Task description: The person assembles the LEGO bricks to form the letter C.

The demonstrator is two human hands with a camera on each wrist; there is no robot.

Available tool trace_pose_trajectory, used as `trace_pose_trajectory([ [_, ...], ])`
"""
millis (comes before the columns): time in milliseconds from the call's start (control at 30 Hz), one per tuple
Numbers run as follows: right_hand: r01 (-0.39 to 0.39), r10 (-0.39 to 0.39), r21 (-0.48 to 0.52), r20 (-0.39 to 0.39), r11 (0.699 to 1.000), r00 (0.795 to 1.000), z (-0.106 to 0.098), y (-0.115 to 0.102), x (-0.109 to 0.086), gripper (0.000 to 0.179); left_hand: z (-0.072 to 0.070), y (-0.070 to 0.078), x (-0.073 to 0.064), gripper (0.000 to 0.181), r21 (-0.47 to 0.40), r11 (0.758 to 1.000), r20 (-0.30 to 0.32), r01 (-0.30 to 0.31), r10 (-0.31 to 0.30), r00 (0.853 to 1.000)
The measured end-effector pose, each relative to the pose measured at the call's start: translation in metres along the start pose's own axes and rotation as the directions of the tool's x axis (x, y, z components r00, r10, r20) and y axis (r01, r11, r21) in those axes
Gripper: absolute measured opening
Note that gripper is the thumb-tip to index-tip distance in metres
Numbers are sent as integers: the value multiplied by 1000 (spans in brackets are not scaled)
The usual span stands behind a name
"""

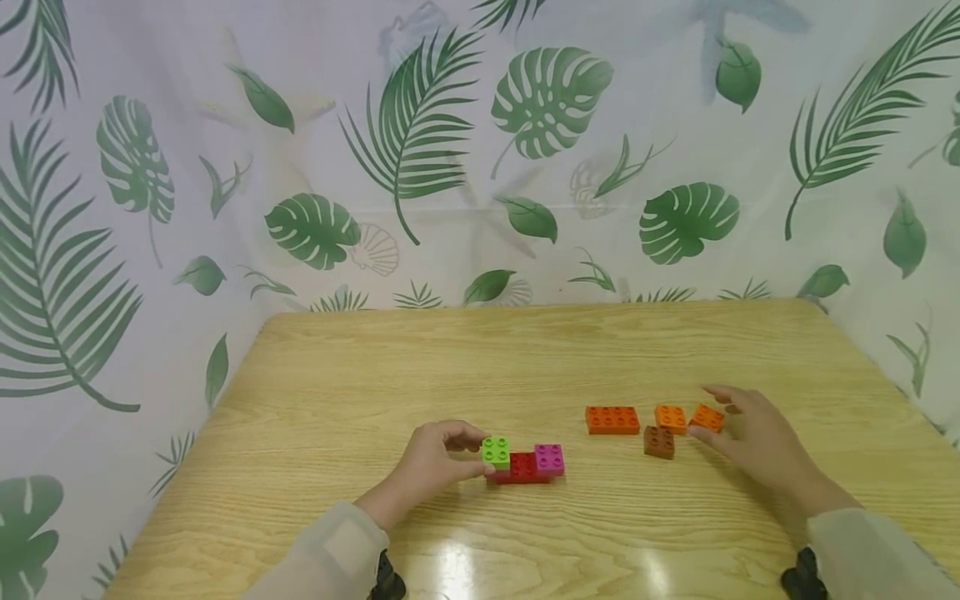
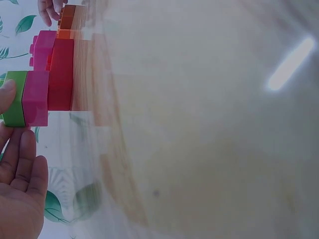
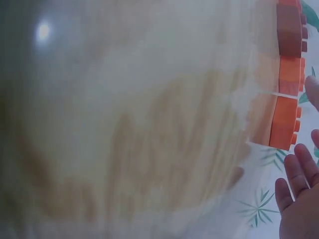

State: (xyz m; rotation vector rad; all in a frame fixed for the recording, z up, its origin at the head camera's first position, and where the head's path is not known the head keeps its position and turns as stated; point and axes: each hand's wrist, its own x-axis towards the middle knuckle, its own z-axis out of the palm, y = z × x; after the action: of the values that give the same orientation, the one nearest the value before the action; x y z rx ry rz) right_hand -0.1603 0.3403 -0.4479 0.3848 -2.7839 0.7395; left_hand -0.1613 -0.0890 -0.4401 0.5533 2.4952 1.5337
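My left hand [image 1: 442, 457] holds a lime green toy brick [image 1: 496, 451] between thumb and fingers. In the left wrist view, the green brick [image 2: 15, 99] sits on a pink brick [image 2: 37, 98], which is stacked on one end of a red brick [image 2: 61, 74]. A second pink brick [image 1: 549, 459] is on the red brick's other end. On the right, my right hand [image 1: 757, 437] is around a small orange brick [image 1: 707, 418], thumb and fingers spread. The right wrist view shows that orange brick [image 3: 283, 122] with the fingertips just short of it.
Between the hands lie a longer orange-red brick [image 1: 612, 421], another small orange brick [image 1: 671, 419] and a brown brick [image 1: 659, 442]. They rest on a wood-grain table [image 1: 375, 367]. A leaf-patterned cloth [image 1: 450, 167] hangs behind the table and along its sides.
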Motion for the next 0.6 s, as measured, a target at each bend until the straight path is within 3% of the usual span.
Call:
trace_pose_trajectory([
  [267, -91, 89, 18, 82, 996, 993, -3, 6, 1, 68, -1, 2, 1, 32, 2, 1000, -2, 8, -8, 1000],
  [600, -98, 99, -15, 107, 995, 989, -4, 7, 2, 52, -4, 5, 1, 32, -16, 1000, 8, 11, -11, 1000],
])
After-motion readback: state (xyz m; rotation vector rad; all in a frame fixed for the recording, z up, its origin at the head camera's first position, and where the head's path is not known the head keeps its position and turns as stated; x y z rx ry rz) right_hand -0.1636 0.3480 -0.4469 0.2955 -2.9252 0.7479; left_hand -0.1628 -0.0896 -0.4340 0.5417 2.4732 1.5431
